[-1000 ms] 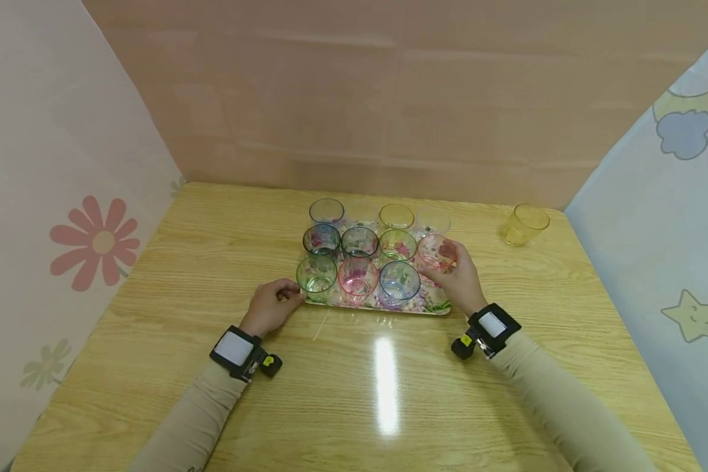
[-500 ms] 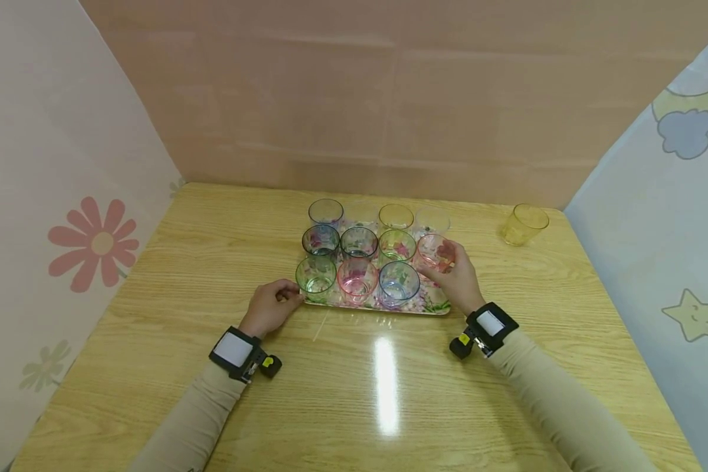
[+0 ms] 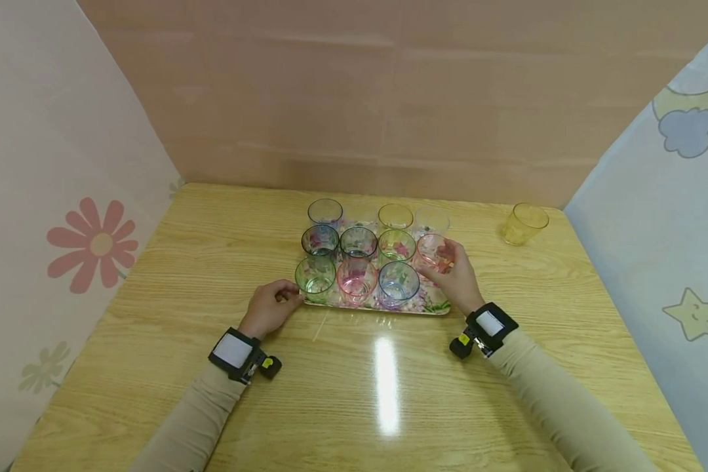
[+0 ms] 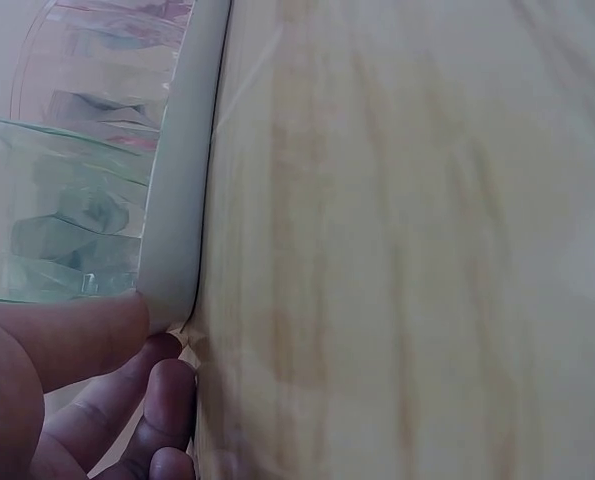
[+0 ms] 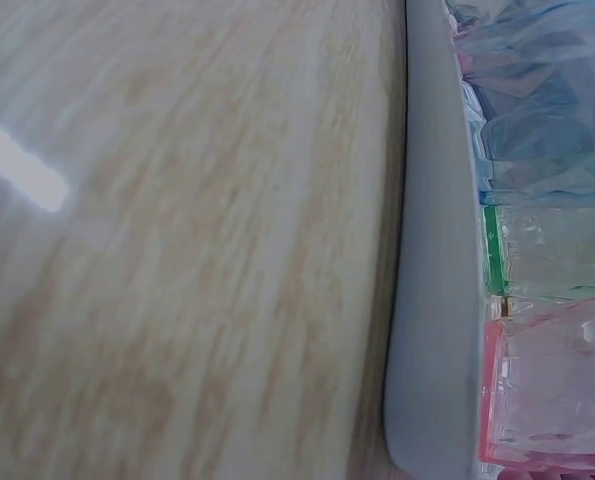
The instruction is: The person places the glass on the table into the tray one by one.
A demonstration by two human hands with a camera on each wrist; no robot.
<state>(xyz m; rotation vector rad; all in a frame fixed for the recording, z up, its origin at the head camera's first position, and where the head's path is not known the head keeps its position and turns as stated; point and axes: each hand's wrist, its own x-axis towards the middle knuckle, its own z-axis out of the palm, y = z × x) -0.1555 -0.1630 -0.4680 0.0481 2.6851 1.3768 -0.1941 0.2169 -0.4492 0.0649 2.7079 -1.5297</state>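
A flowered tray (image 3: 433, 305) with a pale rim bears several coloured see-through glasses in rows. At its near left corner is my left hand (image 3: 270, 307); in the left wrist view the thumb (image 4: 97, 338) lies against the tray's rim (image 4: 182, 190) and the curled fingers (image 4: 169, 395) tuck in just under the corner. My right hand (image 3: 459, 280) grips a pink glass (image 3: 429, 250) at the right end of the middle row, fingers round its far side and thumb in front. The right wrist view shows this pink glass (image 5: 552, 390) upright on the tray, with most of the hand out of frame.
A yellow glass (image 3: 524, 226) stands apart on the wooden table (image 3: 224, 229), at the back right. Closest to my hands in the front row are a green glass (image 3: 315, 278), another pink glass (image 3: 356, 282) and a blue glass (image 3: 398, 285). Walls (image 3: 354, 98) enclose the table's back and sides.
The right hand and the pink glass have shifted very slightly left. The left hand keeps its place at the tray's corner.
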